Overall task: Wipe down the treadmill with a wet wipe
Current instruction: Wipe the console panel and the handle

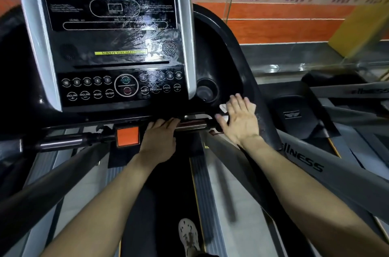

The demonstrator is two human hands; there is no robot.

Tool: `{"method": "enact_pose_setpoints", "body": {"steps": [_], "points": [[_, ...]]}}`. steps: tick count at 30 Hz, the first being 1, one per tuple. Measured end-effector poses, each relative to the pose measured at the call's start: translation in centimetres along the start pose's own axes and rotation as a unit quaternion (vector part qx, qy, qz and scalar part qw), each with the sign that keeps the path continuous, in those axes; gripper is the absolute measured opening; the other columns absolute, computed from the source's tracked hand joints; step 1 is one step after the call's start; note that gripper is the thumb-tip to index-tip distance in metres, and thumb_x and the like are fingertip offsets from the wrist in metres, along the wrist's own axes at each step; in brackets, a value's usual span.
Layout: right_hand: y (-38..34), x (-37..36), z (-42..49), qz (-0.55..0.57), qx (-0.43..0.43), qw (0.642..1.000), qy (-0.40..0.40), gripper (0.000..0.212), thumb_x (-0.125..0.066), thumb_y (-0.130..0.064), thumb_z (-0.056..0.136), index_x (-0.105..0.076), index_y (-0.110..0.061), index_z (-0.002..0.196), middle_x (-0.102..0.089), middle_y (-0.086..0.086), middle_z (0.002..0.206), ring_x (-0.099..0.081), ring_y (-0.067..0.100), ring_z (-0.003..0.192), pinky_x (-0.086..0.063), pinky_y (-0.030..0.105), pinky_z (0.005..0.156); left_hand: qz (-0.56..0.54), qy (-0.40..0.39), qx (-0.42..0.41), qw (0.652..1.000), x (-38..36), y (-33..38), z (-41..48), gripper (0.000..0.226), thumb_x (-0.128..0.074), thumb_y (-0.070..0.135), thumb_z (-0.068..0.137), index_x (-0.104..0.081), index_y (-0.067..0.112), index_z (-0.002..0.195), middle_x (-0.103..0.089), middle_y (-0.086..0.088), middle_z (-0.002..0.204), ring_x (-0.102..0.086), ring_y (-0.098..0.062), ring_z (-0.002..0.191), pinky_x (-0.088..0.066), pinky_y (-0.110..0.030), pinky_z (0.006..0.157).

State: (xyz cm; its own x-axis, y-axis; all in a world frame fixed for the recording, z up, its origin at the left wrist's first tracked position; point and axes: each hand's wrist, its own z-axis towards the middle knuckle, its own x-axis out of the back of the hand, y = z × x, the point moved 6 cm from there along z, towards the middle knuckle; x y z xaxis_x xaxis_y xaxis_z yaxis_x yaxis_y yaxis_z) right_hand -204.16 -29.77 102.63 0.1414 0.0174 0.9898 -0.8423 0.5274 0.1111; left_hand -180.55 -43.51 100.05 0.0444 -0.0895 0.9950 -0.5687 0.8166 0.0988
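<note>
The treadmill's black console [113,46] fills the upper left, its panel streaked with wet smears. My right hand [240,119] lies flat with straight fingers on a white wet wipe [223,107], pressing it against the console's black lower right tray just below the round cup holder [207,91]. Only the wipe's edges show around the fingers. My left hand [161,137] rests on the front crossbar [193,123], fingers curled over it, right of the orange stop button [127,136].
Grey side handrails [315,164] slope down on both sides. The black belt [168,204] runs below, with my shoe [188,235] on it. Another treadmill [336,109] stands to the right, before a glass panel and an orange wall.
</note>
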Motion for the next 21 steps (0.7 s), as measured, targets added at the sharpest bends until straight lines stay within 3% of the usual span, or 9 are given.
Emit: {"method": "enact_pose_setpoints", "body": {"steps": [2,5,8,10,13,15,18,21], "points": [[-1.8,-0.3,-0.1,0.031,0.068,0.997,-0.014,0.085,-0.015,-0.071,0.106,-0.038,-0.011,0.163,-0.035,0.008,0.171,-0.014,0.024,0.164,-0.003,0.045,0.134,0.008,0.006,-0.007,1.0,0.0,-0.1,0.0,0.069,-0.055,0.035,0.099,-0.035,0.025,0.164,-0.05,0.006,0.161,-0.047,-0.023,0.136,-0.033,-0.043,0.113],[1.8,0.6,-0.2,-0.017,0.125,0.992,0.011,0.078,-0.015,-0.064,0.108,-0.038,-0.014,0.164,-0.037,0.004,0.17,-0.016,0.022,0.164,-0.005,0.043,0.134,0.016,0.001,-0.019,1.0,0.1,0.0,-0.4,0.074,-0.058,0.034,0.097,-0.033,0.023,0.165,-0.046,0.003,0.164,-0.045,-0.025,0.139,-0.034,-0.044,0.115],[4.6,1.0,-1.2,-0.022,0.061,0.997,0.049,0.076,-0.016,-0.062,0.11,-0.034,-0.013,0.165,-0.027,0.004,0.175,-0.011,0.024,0.165,-0.009,0.047,0.134,0.035,0.003,-0.019,0.999,0.2,0.3,-0.5,0.08,-0.062,0.033,0.09,-0.035,0.021,0.164,-0.046,0.002,0.164,-0.046,-0.025,0.14,-0.035,-0.044,0.115],[0.5,0.0,-2.4,0.058,0.034,0.995,0.068,0.075,-0.031,-0.063,0.108,-0.033,-0.013,0.164,-0.028,0.008,0.174,-0.013,0.028,0.164,-0.013,0.052,0.132,0.051,0.008,-0.018,0.999,0.3,0.7,-0.5,0.085,-0.068,0.031,0.082,-0.041,0.017,0.161,-0.052,-0.001,0.159,-0.05,-0.027,0.135,-0.038,-0.045,0.112],[-8.2,-1.3,-4.5,0.204,0.081,0.972,0.08,0.073,-0.053,-0.057,0.103,-0.039,-0.014,0.159,-0.032,0.008,0.17,-0.016,0.029,0.163,-0.018,0.051,0.132,0.07,-0.009,-0.039,0.997,0.6,1.1,-0.8,0.089,-0.071,0.027,0.074,-0.046,0.012,0.158,-0.056,-0.005,0.156,-0.054,-0.029,0.131,-0.041,-0.045,0.109],[-9.5,-1.3,-4.5,0.185,0.089,0.975,0.081,0.07,-0.047,-0.055,0.105,-0.039,-0.014,0.162,-0.03,0.004,0.172,-0.009,0.022,0.165,-0.016,0.044,0.134,0.088,-0.011,-0.076,0.993,1.2,0.8,-0.7,0.089,-0.073,0.025,0.074,-0.047,0.01,0.158,-0.055,-0.008,0.157,-0.056,-0.029,0.131,-0.043,-0.044,0.108],[-7.5,-1.8,-3.5,0.09,0.049,0.992,0.073,0.067,-0.028,-0.051,0.112,-0.031,-0.012,0.166,-0.027,0.004,0.175,-0.004,0.018,0.166,-0.008,0.045,0.134,0.104,0.004,-0.142,0.984,2.5,-0.5,-1.0,0.076,-0.073,0.028,0.08,-0.055,0.011,0.153,-0.059,-0.008,0.153,-0.061,-0.028,0.129,-0.047,-0.043,0.106],[-11.6,-1.1,-3.9,0.176,-0.016,0.98,0.095,0.068,-0.04,-0.048,0.107,-0.041,-0.003,0.159,-0.036,0.015,0.168,-0.012,0.03,0.164,-0.009,0.046,0.134,0.082,0.05,-0.148,0.984,4.6,-3.4,-3.0,0.062,-0.071,0.032,0.086,-0.064,0.013,0.144,-0.066,-0.006,0.143,-0.061,-0.029,0.128,-0.049,-0.046,0.108]]}}
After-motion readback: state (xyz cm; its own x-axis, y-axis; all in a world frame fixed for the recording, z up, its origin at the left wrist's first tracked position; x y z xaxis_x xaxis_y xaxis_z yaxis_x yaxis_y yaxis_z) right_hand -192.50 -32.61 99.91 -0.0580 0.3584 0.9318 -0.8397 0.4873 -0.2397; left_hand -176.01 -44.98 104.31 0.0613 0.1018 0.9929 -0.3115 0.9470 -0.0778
